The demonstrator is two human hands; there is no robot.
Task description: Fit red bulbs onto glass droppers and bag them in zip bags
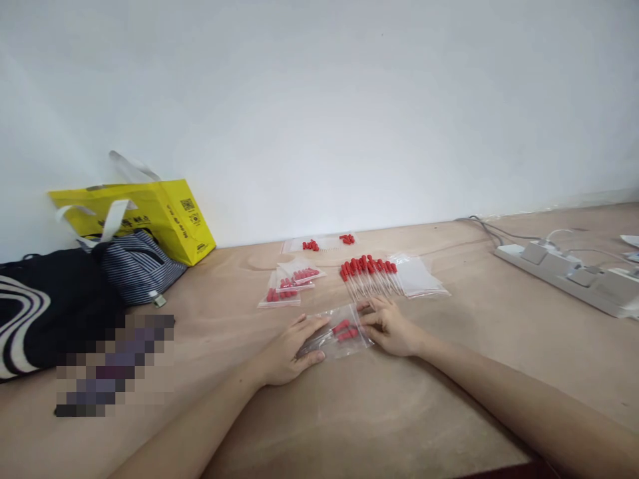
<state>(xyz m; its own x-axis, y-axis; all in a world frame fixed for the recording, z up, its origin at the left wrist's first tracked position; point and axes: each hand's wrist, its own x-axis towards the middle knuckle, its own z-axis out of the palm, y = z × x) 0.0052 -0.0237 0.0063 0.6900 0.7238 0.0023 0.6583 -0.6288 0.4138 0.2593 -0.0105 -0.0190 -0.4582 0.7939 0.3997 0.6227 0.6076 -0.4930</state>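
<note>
A clear zip bag [329,349] lies low over the table in front of me, with a few red-bulbed glass droppers [344,330] inside. The bag's left end is between the thumb and fingers of my left hand [292,349], which covers part of the dropper stems. At the bag's right edge, by the zip strip, my right hand [387,326] has its fingers curled on the plastic. Just beyond that hand lies a row of loose droppers [367,269], red bulbs pointing away. A stack of flat zip bags [422,276] sits to their right.
Filled zip bags [287,286] overlap at the centre left. Another bag with red bulbs [327,245] lies by the wall. A yellow bag [174,219], a striped pouch [142,266] and a black bag [60,306] stand left. A power strip [564,276] with plugs lies right.
</note>
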